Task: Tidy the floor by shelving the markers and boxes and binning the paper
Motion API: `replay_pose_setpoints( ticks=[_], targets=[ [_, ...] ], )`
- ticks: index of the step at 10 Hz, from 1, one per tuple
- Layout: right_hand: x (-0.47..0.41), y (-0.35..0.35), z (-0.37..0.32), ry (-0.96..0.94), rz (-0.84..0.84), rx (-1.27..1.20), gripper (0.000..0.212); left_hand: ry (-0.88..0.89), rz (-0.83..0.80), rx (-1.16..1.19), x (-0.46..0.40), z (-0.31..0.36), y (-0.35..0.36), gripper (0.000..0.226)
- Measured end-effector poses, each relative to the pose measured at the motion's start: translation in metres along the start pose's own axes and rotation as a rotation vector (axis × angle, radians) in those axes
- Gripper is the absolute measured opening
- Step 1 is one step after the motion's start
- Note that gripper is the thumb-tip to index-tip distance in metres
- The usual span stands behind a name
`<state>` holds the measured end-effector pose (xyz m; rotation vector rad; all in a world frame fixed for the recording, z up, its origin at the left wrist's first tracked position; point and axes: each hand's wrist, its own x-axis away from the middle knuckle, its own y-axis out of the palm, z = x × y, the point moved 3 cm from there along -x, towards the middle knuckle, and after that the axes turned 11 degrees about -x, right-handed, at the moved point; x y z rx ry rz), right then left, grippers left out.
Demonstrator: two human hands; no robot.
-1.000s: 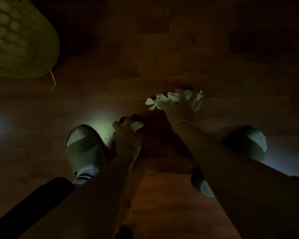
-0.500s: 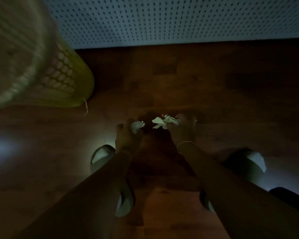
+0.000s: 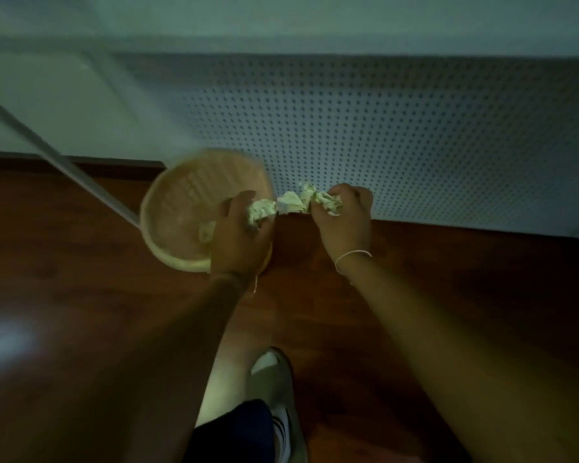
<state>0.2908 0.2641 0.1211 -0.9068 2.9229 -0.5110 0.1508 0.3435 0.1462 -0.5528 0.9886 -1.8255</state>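
My left hand point(image 3: 239, 233) is closed on a wad of crumpled pale paper point(image 3: 259, 212) and hovers over the right side of the round yellow bin point(image 3: 174, 208). My right hand point(image 3: 343, 215), with a thin bracelet at the wrist, grips another crumpled paper wad point(image 3: 298, 202) just right of the bin's rim, in front of the wall. A scrap of paper point(image 3: 206, 232) lies inside the bin. The bin stands on the wooden floor against the wall. No markers or boxes are in view.
A white perforated panel point(image 3: 398, 135) runs along the wall behind the bin. A thin white bar point(image 3: 57, 160) slants down from the left toward the bin. My leg and a pale slipper point(image 3: 271, 382) stand on the dark wooden floor point(image 3: 81, 262) below.
I have risen from the floor with paper in both hands. Both hands moved up and toward the bin, which is now seen from above; the left hand is over its opening.
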Motion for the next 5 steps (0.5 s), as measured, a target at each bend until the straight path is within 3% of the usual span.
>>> replay_pose_setpoints(
  ticks=[1, 2, 4, 5],
  targets=[
    [0.003, 0.034, -0.030, -0.049, -0.063, -0.002, 0.025, -0.080, 0.052, 0.009, -0.020, -0.029, -0.036, 0.055],
    [0.009, 0.071, -0.057, -0.017, -0.153, -0.007, 0.028, -0.114, 0.002, 0.016, -0.036, -0.058, -0.060, 0.064],
    [0.024, 0.091, -0.089, 0.025, -0.436, 0.089, 0.069, -0.181, -0.066, -0.002, -0.038, -0.078, -0.086, 0.055],
    [0.031, 0.075, -0.095, -0.018, -0.417, 0.150, 0.070, -0.209, -0.072, 0.025, -0.032, -0.074, -0.094, 0.053]
  ],
)
